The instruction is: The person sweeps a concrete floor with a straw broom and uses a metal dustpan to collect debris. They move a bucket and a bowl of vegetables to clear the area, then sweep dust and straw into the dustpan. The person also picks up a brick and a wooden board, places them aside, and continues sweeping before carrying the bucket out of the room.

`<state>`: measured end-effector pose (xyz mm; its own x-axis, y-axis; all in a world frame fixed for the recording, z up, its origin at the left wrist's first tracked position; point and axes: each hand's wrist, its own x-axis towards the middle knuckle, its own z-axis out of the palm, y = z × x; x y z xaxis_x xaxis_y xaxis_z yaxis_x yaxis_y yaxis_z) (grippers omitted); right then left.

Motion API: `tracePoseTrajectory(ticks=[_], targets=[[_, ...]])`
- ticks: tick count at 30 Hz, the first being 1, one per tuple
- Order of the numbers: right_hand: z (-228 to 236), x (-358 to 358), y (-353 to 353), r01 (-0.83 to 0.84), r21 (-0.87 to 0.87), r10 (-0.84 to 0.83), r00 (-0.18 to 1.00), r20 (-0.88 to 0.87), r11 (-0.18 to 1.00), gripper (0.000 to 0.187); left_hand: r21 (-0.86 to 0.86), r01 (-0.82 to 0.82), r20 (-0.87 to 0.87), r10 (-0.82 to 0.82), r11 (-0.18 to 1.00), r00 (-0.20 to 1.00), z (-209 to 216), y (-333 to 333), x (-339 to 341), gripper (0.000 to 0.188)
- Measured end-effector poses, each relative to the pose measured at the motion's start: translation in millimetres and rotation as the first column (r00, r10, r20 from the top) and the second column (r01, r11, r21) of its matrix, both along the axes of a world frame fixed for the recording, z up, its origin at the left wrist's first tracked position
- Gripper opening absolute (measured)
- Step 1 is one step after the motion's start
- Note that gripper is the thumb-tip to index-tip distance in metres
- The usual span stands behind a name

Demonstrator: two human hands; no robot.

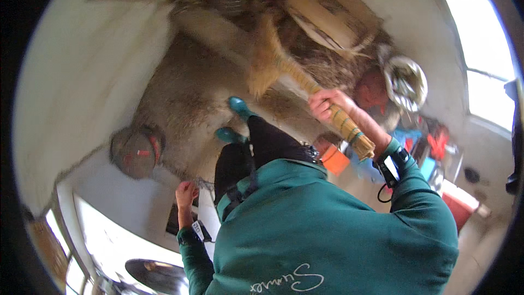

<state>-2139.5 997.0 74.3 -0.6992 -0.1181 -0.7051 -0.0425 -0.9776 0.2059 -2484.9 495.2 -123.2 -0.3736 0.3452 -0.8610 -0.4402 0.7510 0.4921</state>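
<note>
My right hand (333, 102) is wrapped round the bound handle of a straw broom (297, 74). The broom slants up and to the left, its flared bristles above the brown floor (174, 82) and beside a pale ledge. My left hand (186, 194) is low at my left side with its fingers curled in. A thin dark wispy bit (205, 184) shows beside its fingertips, but I cannot make out what the fingers hold. Each wrist carries a strapped device. My teal boots (238, 106) stand on the floor left of the broom.
A cardboard box (333, 8) lies at the far side over dry straw and twigs (322, 65). To its right is a pale sack (406, 83). A round dark container (136, 153) stands at left. An orange box (334, 161) is near my right; a wok (155, 273) sits at lower left.
</note>
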Motion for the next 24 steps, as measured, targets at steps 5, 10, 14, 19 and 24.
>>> tracePoseTrajectory(ticks=[5,10,14,19,24], targets=[[0.7,-73.0,7.4,-0.236,0.488,0.083,0.946,0.314,0.841,0.015,-0.083,-0.296,-0.092,0.289,0.952,0.953,16.8,-66.4,27.1,0.017],[14.4,-103.4,3.7,-0.412,0.293,0.374,0.91,0.176,0.863,0.015,-0.17,-0.437,-0.027,0.44,0.883,0.898,16.4,-89.3,77.9,0.024],[-26.1,-132.5,2.3,-0.737,0.303,0.613,0.673,0.415,0.604,0.02,-0.192,-0.412,0.106,0.436,0.891,0.894,0.0,-72.0,94.5,0.026],[-167.0,-232.8,-1.5,-0.913,0.355,0.679,0.392,0.621,0.203,0.03,-0.085,-0.461,0.089,0.467,0.884,0.88,-55.7,-72.2,39.3,0.028],[-295.8,-325.1,-5.6,-0.918,0.354,0.78,0.352,0.517,0.18,0.033,0.017,-0.72,-0.024,0.72,0.694,0.693,-124.3,-92.6,-50.1,0.021]])
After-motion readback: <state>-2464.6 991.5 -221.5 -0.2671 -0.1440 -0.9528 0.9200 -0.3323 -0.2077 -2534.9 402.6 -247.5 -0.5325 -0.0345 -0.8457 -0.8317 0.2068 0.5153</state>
